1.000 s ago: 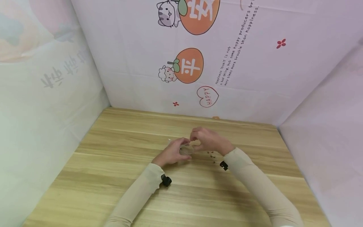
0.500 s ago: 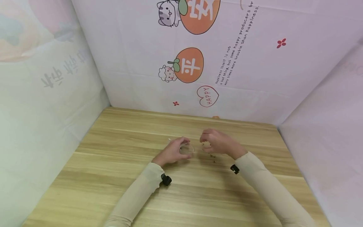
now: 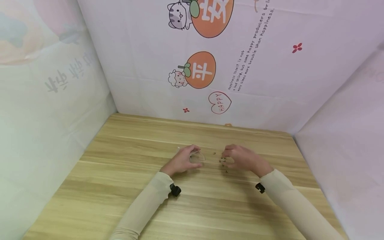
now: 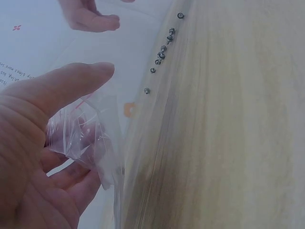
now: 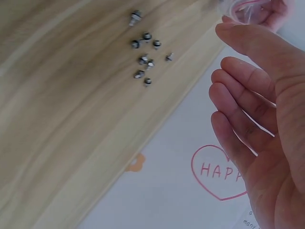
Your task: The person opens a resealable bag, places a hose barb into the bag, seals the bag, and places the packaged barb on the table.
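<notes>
My left hand [image 3: 180,162] holds a small clear zip bag [image 4: 103,138] between its thumb and fingers, and the bag's mouth is spread. A red line runs along the bag's edge in the left wrist view. My right hand [image 3: 244,160] hovers over a group of small screws [image 5: 144,59] on the table, with its fingers loosely bent. Nothing shows between those fingers in the right wrist view. Dark rings circle the silvery screws under their heads. One screw [image 3: 214,153] lies apart from the group, towards the bag.
The wood-grain table [image 3: 192,206] runs back to a printed white sheet [image 3: 144,66] hung as a wall. More sheets stand at the left and right. A tiny white scrap [image 3: 178,147] lies behind my left hand.
My right hand has moved away from the bag to the right, over the screws. The single screw now lies uncovered. My left hand has stayed in place with the bag.
</notes>
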The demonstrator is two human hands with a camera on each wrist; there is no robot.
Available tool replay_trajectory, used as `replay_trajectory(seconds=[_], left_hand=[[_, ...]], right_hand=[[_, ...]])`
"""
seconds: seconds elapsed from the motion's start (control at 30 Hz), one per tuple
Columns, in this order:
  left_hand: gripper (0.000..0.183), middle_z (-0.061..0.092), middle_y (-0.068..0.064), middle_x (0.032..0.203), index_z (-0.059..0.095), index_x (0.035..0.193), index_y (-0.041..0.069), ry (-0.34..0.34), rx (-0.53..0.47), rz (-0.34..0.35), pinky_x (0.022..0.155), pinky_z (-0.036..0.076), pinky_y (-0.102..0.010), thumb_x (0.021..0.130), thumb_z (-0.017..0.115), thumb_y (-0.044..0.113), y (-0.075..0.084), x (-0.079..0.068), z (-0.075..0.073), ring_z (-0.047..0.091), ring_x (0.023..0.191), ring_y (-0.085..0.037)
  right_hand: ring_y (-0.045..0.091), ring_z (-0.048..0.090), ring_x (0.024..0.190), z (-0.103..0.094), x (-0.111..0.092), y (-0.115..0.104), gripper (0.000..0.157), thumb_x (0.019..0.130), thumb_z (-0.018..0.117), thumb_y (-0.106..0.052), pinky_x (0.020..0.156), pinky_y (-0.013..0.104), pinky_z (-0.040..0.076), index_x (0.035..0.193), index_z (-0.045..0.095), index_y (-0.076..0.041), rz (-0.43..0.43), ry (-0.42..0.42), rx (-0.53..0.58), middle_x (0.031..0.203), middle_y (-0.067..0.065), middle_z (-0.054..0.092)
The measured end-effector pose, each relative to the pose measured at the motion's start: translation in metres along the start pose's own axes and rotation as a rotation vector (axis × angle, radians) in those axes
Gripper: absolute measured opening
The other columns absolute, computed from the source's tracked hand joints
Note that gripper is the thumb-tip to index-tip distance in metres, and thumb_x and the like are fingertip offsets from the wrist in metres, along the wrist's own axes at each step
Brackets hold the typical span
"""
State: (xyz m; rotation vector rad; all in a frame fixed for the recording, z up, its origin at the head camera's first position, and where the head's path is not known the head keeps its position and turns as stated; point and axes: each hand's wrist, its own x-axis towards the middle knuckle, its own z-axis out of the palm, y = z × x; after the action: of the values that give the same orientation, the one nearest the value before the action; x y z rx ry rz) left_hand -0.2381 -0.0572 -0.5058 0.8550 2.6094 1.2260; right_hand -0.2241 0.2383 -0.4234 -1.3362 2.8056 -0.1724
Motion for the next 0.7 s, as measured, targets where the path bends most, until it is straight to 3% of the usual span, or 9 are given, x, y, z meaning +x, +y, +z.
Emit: replay_trajectory(seconds=[0.27, 0.53, 0.7], left_hand=[[0.07, 0.066, -0.01, 0.143, 0.054, 0.147, 0.004, 0.002, -0.013, -0.001, 0.121, 0.046, -0.046, 0.09, 0.087, 0.025, 0.001, 0.0, 0.001, 0.059, 0.139, -0.03], [0.069, 0.066, -0.011, 0.143, 0.054, 0.147, 0.004, 0.007, -0.013, 0.012, 0.121, 0.046, -0.046, 0.09, 0.087, 0.025, 0.001, 0.001, 0.002, 0.059, 0.138, -0.03], [0.069, 0.066, -0.012, 0.143, 0.054, 0.147, 0.002, 0.001, -0.013, 0.017, 0.121, 0.047, -0.046, 0.09, 0.086, 0.024, 0.003, 0.0, 0.001, 0.06, 0.138, -0.03]], right_hand=[[0.024, 0.073, 0.099, 0.009, -0.017, 0.002, 0.028, 0.088, 0.086, -0.013, 0.084, 0.034, 0.065, 0.114, 0.079, -0.004, 0.013, -0.053, 0.014, 0.11, 0.01, 0.076], [0.02, 0.073, 0.092, 0.022, -0.027, 0.001, 0.029, 0.084, 0.089, -0.012, 0.079, 0.028, 0.064, 0.11, 0.079, -0.004, -0.042, 0.01, 0.031, 0.105, 0.01, 0.076], [0.021, 0.074, 0.096, 0.031, -0.029, 0.001, 0.027, 0.086, 0.086, -0.009, 0.084, 0.027, 0.065, 0.111, 0.08, -0.005, -0.021, -0.015, 0.09, 0.108, 0.01, 0.077]])
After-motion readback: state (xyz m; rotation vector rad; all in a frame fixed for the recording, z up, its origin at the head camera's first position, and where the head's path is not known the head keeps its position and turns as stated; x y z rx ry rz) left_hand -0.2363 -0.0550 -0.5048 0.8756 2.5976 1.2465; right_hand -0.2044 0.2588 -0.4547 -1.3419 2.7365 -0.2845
